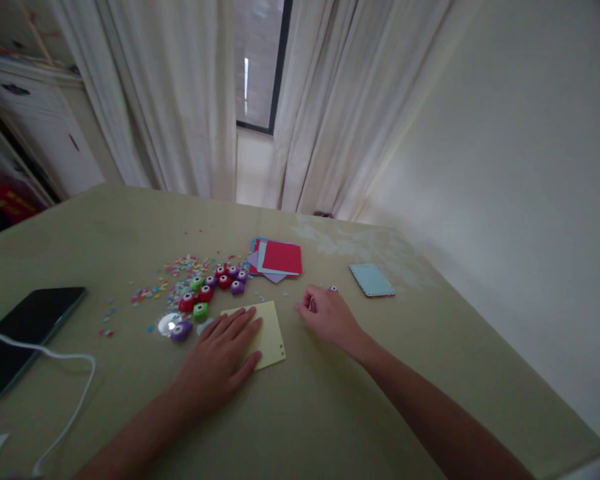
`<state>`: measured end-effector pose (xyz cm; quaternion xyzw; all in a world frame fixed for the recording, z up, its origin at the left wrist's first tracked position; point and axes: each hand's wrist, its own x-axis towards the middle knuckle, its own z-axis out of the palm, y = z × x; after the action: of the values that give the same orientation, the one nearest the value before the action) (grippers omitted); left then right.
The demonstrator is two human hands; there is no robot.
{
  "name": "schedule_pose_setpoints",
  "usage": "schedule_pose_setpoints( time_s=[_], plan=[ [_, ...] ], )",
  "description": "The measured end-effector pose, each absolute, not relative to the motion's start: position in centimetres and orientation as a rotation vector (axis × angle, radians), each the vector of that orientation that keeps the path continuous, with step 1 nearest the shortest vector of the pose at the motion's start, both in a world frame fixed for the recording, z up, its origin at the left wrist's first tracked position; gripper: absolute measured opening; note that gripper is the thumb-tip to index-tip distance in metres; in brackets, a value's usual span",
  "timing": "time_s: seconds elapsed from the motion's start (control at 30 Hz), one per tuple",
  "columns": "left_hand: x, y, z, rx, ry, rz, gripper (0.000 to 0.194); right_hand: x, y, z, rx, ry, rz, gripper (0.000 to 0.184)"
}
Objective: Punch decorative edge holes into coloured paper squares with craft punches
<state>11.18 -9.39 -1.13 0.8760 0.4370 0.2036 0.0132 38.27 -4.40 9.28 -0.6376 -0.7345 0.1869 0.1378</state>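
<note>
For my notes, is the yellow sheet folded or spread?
Seemingly spread: the yellow sheet lies flat under the left hand, no fold showing; covered part unclear.

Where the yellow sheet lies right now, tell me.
In the head view, the yellow sheet is left of and below centre, on the table, partly under the left hand.

We look from a camera worn on the head, positioned above the near side of the counter (pixel 315 427). We face forward and downward, across the counter toward the curtains (pixel 180 87) and window (pixel 260 60). The wall (pixel 510 167) bounds the field at right; the cabinet (pixel 50 127) occupies the upper left. At close range, we frame the yellow card (pixel 271 333) below and left of the view's centre.
</note>
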Motion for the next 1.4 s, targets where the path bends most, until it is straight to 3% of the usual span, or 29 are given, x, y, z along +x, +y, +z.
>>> schedule_pose_setpoints(
  time_s=[0.13, 0.3, 0.4, 0.63, 0.87, 1.17, 1.4],
  plan=[
    [11.3, -9.4, -0.7, 2.744, 1.348, 0.656, 0.053, 35.6, -4.2, 8.7, -1.627, -2.172, 0.589, 0.005],
    [11.4, -10.0, 0.4, 2.683, 1.299, 0.673, 0.054, 30.4, -2.1, 6.5, -1.264, -2.329, 0.559, 0.037],
    [11.4, -10.4, 1.2, 2.649, 1.285, 0.632, 0.055, 28.0, -0.7, 5.6, -1.197, -2.438, 0.421, 0.045],
    [10.7, -10.6, 0.5, 2.675, 1.231, 0.559, 0.076, 29.7, -0.2, 5.4, -1.415, -2.455, 0.273, 0.023],
    [10.6, -10.7, -0.5, 2.652, 1.316, 0.643, 0.059, 36.1, -6.1, 5.1, -1.575, -2.334, 0.272, 0.023],
    [10.9, -10.7, -0.5, 2.749, 1.384, 0.636, 0.068, 38.0, -10.3, 3.3, -1.383, -1.865, 0.739, 0.024],
    [10.9, -10.8, -0.1, 2.763, 1.395, 0.583, 0.077, 37.9, -9.9, 3.4, -1.356, -1.748, 0.890, 0.019]
  ],
)
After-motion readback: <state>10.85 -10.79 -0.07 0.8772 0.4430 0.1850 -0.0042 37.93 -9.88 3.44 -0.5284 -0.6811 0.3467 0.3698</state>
